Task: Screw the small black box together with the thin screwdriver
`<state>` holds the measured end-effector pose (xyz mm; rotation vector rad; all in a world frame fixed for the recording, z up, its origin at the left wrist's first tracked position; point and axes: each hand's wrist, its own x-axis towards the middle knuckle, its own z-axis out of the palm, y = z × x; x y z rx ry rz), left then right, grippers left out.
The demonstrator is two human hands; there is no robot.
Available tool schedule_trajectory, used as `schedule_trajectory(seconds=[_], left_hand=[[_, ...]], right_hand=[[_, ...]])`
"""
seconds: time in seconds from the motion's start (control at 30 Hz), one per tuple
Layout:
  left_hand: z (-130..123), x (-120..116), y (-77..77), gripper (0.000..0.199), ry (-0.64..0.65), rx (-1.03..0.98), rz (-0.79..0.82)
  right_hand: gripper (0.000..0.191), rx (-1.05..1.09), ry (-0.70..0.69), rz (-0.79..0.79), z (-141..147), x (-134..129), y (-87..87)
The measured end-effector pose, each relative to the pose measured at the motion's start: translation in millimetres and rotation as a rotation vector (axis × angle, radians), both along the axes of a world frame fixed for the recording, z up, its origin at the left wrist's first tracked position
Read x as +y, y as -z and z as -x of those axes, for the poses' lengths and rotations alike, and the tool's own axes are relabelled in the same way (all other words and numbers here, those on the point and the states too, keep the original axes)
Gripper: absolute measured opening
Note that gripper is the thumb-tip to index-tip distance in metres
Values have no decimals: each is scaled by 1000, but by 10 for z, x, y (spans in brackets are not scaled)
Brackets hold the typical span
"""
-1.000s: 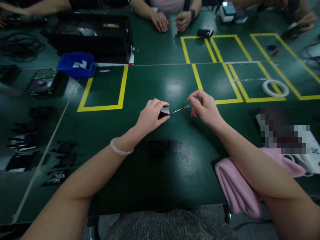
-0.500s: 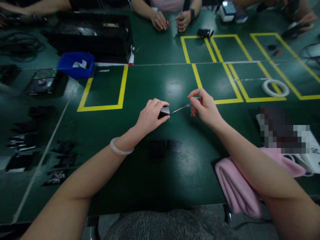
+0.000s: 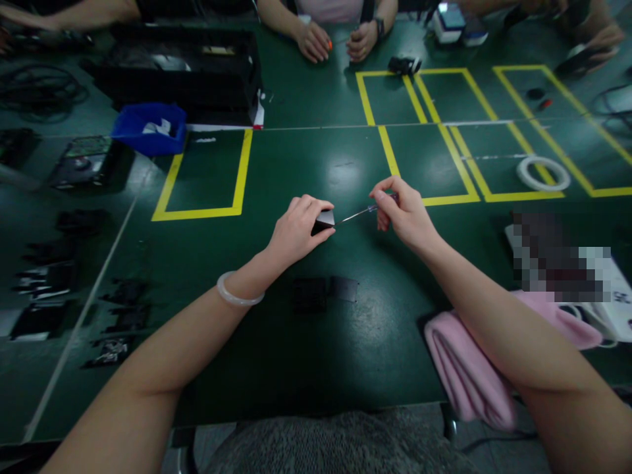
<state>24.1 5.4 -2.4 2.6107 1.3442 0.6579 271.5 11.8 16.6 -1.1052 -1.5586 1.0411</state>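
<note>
Near the middle of the green table, my left hand [image 3: 299, 227] grips a small black box-like part [image 3: 323, 220] with a grey face, its thumb and fingers on opposite sides. Much of that part is hidden by the fingers. My right hand [image 3: 401, 207] is closed round the handle of a screwdriver [image 3: 356, 214]. The thin metal shaft slants down to the left, and its tip is at the right edge of the black part; whether it touches I cannot tell. Closer to my body lie a dark square piece [image 3: 309, 294] and a thin flat black plate [image 3: 344, 289], side by side.
A pink cloth [image 3: 474, 368] lies by my right forearm, below a white box [image 3: 615, 283]. A tape roll [image 3: 544, 174] sits further right. Back left are a blue bin [image 3: 148, 131] and a long black case [image 3: 182, 79]. Several black parts [image 3: 123, 316] line the left. Other people's hands [image 3: 340, 43] work opposite.
My hands, the black part and the screwdriver keep almost the same place. Across the table, the other person's hand on the right has shifted slightly.
</note>
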Motion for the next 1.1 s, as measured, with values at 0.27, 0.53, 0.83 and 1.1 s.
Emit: schedule_trajectory(seconds=[0.27, 0.53, 0.83, 1.1], left_hand=[[0, -8, -5, 37, -6, -1, 5], [-1, -3, -10, 37, 0, -1, 9], [2, -1, -5, 37, 6, -4, 10], [-1, -5, -17, 37, 0, -7, 25]], right_hand=[[26, 8, -18, 14, -15, -3, -6], [21, -22, -25, 13, -25, -1, -9], [28, -56, -6, 14, -28, -1, -4], [29, 0, -14, 14, -13, -5, -10]])
